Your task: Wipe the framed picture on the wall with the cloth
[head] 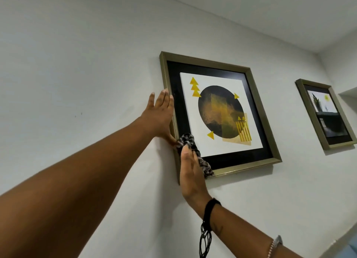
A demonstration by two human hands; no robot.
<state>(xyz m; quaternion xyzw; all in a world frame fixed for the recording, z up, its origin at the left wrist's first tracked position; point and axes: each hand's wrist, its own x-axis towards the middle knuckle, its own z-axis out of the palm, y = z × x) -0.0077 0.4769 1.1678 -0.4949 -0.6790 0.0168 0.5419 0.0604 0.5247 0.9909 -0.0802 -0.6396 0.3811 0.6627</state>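
Note:
A framed picture (pixel 257 95) with a dull gold frame, black mat and a dark circle with yellow triangles hangs on the white wall. My left hand (pixel 161 115) lies flat against the frame's left edge, fingers straight and pointing up, thumb at the lower left side. My right hand (pixel 190 172) presses a crumpled black-and-grey patterned cloth (pixel 188 140) onto the picture's lower left corner. The cloth bunches above and to the right of my fingers and covers part of the black mat and bottom frame rail.
A second, smaller gold-framed picture (pixel 326 115) hangs to the right on the same wall. A wall recess (pixel 349 97) opens at the far right edge. The ceiling (pixel 251 10) meets the wall above. Black cords hang from my right wrist (pixel 207 225).

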